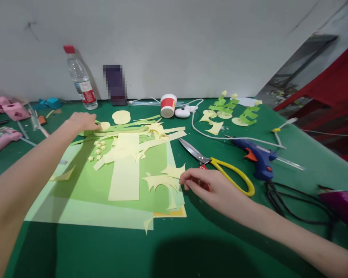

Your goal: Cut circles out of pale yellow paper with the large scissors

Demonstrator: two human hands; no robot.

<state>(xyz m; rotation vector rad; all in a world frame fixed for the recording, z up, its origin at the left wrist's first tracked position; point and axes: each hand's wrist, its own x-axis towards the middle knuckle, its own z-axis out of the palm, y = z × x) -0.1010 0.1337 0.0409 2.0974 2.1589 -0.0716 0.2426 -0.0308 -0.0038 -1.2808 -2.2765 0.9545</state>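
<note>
My left hand point(80, 121) reaches far across the green table and its fingertips pinch a small pale yellow paper disc point(104, 126) beside a pile of yellow and green paper strips point(139, 133). My right hand point(204, 186) rests on the table with fingers curled, touching the handles of the yellow-handled scissors point(220, 168) and the edge of a jagged yellow paper cutout point(162, 181). Light green paper sheets point(84, 189) lie between my arms, with a pale yellow rectangle point(124, 173) on them and several tiny paper stars point(99, 148).
A water bottle point(80, 79) stands at the back by the wall, with a red-and-white cup point(168, 105) to its right. A blue glue gun point(256, 156) and its cord lie right of the scissors. Green paper trees point(234, 110) stand far right, a purple tool point(342, 204) at the right edge, and pink paper pieces point(5, 112) at the left.
</note>
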